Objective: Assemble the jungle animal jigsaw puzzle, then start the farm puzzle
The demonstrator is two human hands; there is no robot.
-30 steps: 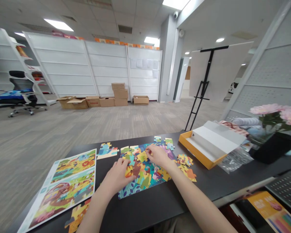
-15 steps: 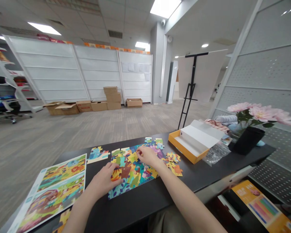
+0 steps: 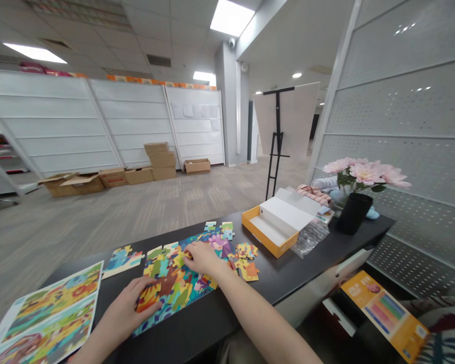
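A colourful jigsaw puzzle (image 3: 174, 283) lies on the black table, largely joined together. My left hand (image 3: 131, 306) rests at its left edge, thumb and fingers spread around an orange striped part. Over the upper middle of the puzzle is my right hand (image 3: 200, 258), its fingers bent down and close together on the pieces; whatever is under the fingertips is too small to make out. Loose yellow and orange pieces (image 3: 248, 269) lie right of the puzzle, and a few joined pieces (image 3: 226, 230) lie behind it. Another joined group (image 3: 123, 259) sits at its upper left.
A printed picture sheet (image 3: 56, 308) lies at the left. On the right stand an open yellow box (image 3: 265, 237), crumpled clear plastic (image 3: 311, 237) and a black vase (image 3: 354, 213) beside pink flowers. An orange pencil box (image 3: 384, 313) is below the table edge.
The view has turned to the right, so things appear further left. Both hands stay at about the same places on the puzzle.
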